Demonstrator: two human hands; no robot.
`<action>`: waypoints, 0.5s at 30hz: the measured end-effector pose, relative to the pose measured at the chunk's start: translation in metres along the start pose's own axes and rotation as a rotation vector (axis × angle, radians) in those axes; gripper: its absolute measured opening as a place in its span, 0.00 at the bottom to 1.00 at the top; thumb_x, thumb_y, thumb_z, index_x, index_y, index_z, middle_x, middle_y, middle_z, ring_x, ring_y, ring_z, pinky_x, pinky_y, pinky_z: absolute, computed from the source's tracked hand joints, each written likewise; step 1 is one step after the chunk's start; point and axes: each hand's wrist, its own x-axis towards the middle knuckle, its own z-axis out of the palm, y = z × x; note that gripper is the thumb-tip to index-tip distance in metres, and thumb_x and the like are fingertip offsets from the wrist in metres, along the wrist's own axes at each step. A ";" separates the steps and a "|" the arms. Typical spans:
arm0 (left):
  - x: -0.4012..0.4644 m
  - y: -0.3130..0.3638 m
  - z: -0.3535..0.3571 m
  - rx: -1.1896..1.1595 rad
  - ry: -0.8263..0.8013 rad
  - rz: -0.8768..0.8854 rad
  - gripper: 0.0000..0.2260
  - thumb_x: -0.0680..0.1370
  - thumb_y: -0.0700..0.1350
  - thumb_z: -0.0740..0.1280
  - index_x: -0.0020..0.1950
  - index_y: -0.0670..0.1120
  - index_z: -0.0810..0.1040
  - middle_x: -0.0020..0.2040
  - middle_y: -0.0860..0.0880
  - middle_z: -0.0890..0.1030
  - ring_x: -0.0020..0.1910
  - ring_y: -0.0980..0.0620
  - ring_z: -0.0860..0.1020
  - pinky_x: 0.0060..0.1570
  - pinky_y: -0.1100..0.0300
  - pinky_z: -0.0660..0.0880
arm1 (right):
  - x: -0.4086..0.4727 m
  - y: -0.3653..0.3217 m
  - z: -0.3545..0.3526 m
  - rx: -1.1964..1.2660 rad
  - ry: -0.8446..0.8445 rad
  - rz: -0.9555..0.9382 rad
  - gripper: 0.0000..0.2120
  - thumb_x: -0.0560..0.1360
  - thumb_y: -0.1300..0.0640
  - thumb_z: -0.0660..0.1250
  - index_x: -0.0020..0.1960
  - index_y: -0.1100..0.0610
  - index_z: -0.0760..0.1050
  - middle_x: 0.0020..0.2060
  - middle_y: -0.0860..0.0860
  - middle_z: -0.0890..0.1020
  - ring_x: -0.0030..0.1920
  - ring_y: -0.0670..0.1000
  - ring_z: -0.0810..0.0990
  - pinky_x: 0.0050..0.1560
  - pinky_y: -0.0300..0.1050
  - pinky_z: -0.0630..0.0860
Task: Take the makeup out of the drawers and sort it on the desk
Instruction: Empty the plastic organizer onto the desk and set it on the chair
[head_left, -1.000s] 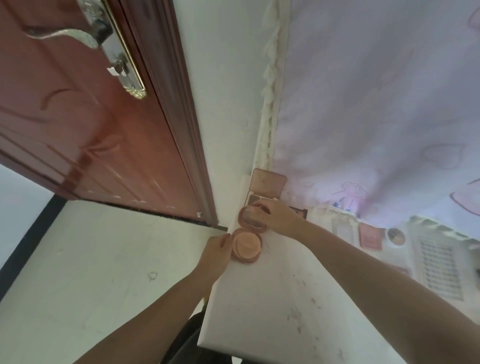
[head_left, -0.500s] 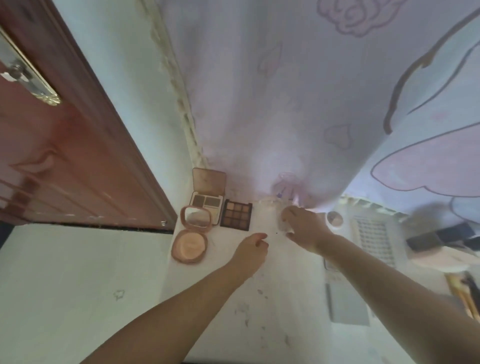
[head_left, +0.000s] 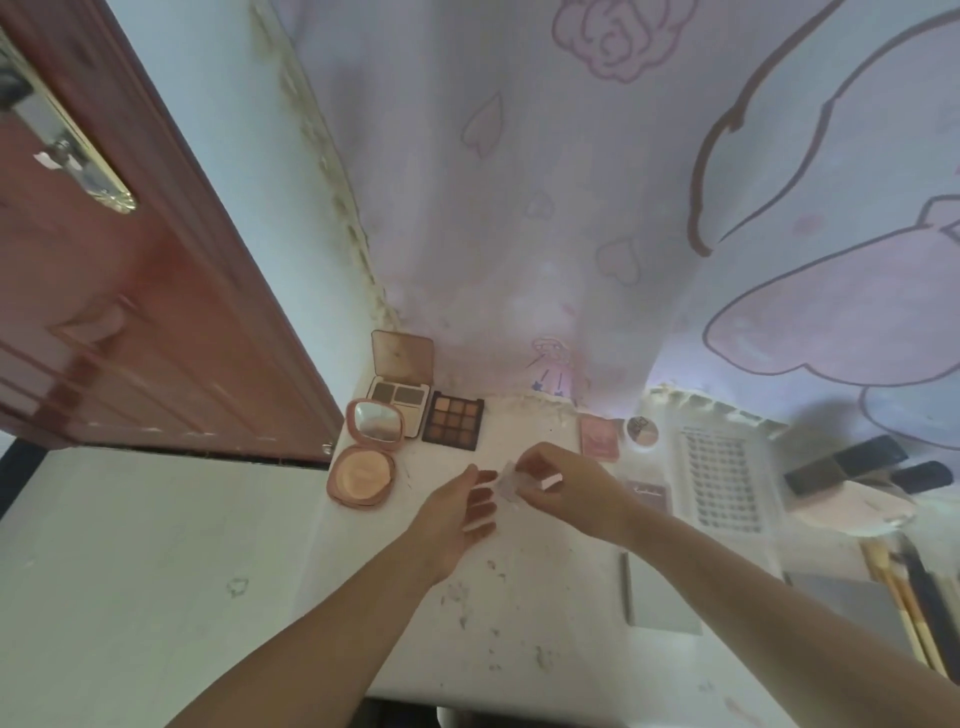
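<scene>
Pinching small clear item (head_left: 508, 480), right hand (head_left: 566, 491) fingers; left hand (head_left: 457, 514) fingers spread; no legible labels.

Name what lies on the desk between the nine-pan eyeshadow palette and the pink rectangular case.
Nothing: in the head view, bare white desk separates the nine-pan eyeshadow palette from the pink rectangular case.

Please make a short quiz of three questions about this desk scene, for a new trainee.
1. True or false: the round powder compact lies open, its mirror up.
2. Which hand pinches the small clear item? A) left hand B) right hand C) neither
3. Fill in: the nine-pan eyeshadow palette lies to the ___ of the rectangular palette.

Key: 1 true; 2 B; 3 right.
</scene>
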 end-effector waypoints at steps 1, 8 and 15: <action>-0.001 -0.001 -0.002 -0.015 -0.014 -0.002 0.15 0.82 0.50 0.57 0.54 0.43 0.79 0.52 0.43 0.78 0.50 0.46 0.77 0.52 0.53 0.75 | 0.002 -0.002 -0.002 0.047 -0.010 0.024 0.04 0.74 0.49 0.67 0.47 0.43 0.73 0.44 0.39 0.80 0.47 0.37 0.79 0.46 0.30 0.74; -0.001 0.006 0.006 -0.264 -0.029 -0.092 0.15 0.82 0.46 0.56 0.56 0.36 0.76 0.48 0.39 0.79 0.45 0.42 0.78 0.54 0.49 0.75 | 0.043 -0.007 -0.012 0.344 0.022 0.339 0.07 0.78 0.62 0.61 0.45 0.58 0.78 0.37 0.51 0.82 0.39 0.48 0.81 0.41 0.41 0.79; 0.023 0.023 0.014 -0.481 0.078 -0.087 0.06 0.80 0.37 0.60 0.50 0.35 0.74 0.46 0.38 0.77 0.43 0.41 0.76 0.55 0.48 0.76 | 0.099 -0.009 -0.015 0.573 0.039 0.566 0.11 0.78 0.66 0.57 0.39 0.62 0.74 0.26 0.54 0.75 0.20 0.46 0.73 0.23 0.34 0.66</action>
